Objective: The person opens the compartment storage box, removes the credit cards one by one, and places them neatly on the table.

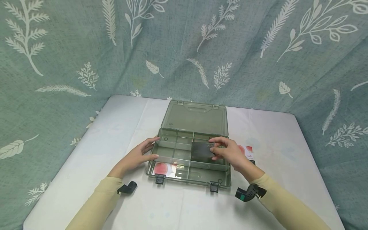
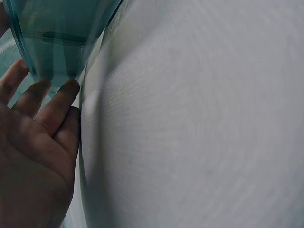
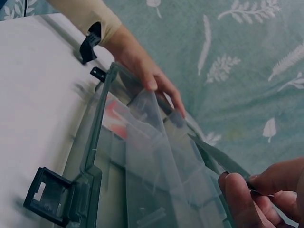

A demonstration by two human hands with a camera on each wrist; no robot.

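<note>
A green see-through divider box (image 1: 187, 182) lies on the table with its lid (image 1: 195, 119) folded back. My right hand (image 1: 227, 151) pinches a dark card (image 1: 201, 151) marked "VIP" between thumb and fingers, over the right side of the middle row. In the right wrist view the card (image 3: 221, 156) appears nearly edge-on, tilted above the dividers. Along the box's left wall rests my left hand (image 1: 141, 153), fingers extended and fingertips touching the side. A white card with red circles (image 1: 161, 168) lies in the front left compartment.
Another white and red card (image 1: 248, 151) lies on the table to the right, partly behind my right hand, with a dark item (image 1: 252, 162) by it. Two black latches (image 1: 159, 179) stick out at the box's front. A patterned green cloth (image 1: 172, 48) hangs behind the table.
</note>
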